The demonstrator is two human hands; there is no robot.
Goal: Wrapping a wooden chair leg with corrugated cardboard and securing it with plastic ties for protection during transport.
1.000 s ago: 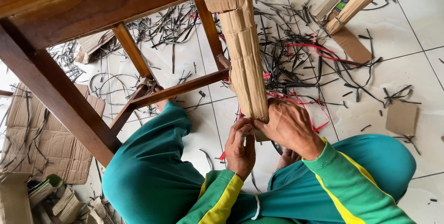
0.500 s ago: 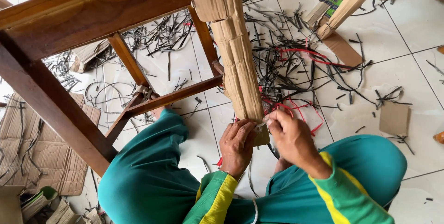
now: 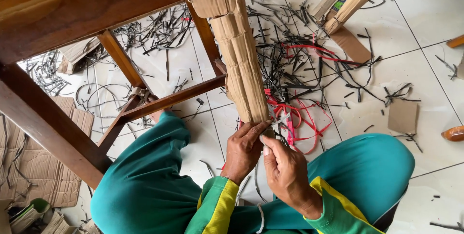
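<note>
Between the two knees of the person, in the head view, both hands meet at the lower end of a cardboard-wrapped chair leg. The left hand has its fingers curled around the bottom edge of the cardboard wrap, so it is closed on it. The right hand is just beside the left one and touches it; its thumb and fingers are pinched together near the same bottom edge, at a thin strap that sticks out there. I cannot tell exactly if the pinch holds the strap or only the cardboard.

Above the hands, the wrapped leg goes up to the wooden chair frame, which lies turned over above the person's lap. To the left of the left hand, a dark wooden crossbar runs from the wrapped leg to another bare leg.

Just to the right of the hands, loose red straps lie on the white tiled floor. Further up from the hands, many black strap cuttings are spread on the floor. Far right of the right hand lies a small square cardboard piece. Far left of the left hand lies a flat cardboard sheet.

Below the hands are the teal trousers and green sleeves with yellow stripes.
</note>
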